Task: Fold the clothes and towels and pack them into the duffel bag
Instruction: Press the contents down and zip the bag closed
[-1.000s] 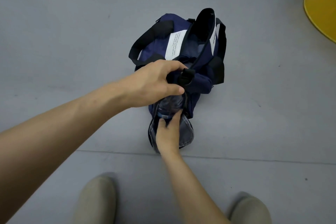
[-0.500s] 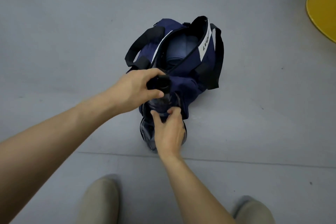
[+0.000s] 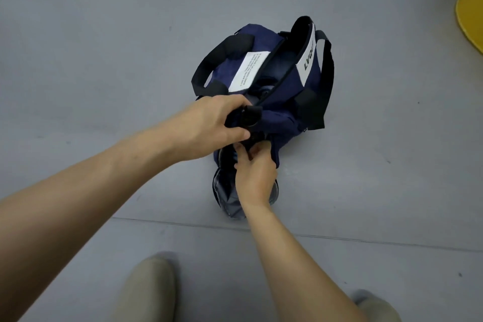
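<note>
Centrally on floor (image 3: 104, 34), left grip (image 3: 217, 123) and right grip (image 3: 254, 175) clutch duffel bag (image 3: 285, 117) edge.

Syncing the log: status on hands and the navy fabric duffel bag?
Left hand grips black tab, near end of navy fabric duffel bag. Right hand pinches at end pocket just below. Top zip part open, blue cloth inside. Yellow object far off.

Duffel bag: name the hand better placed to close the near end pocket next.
Right, probably. The right hand pinches at the edge of the near end pocket, while the grip of the left hand holds the black strap fitting, steadying the duffel bag.
</note>
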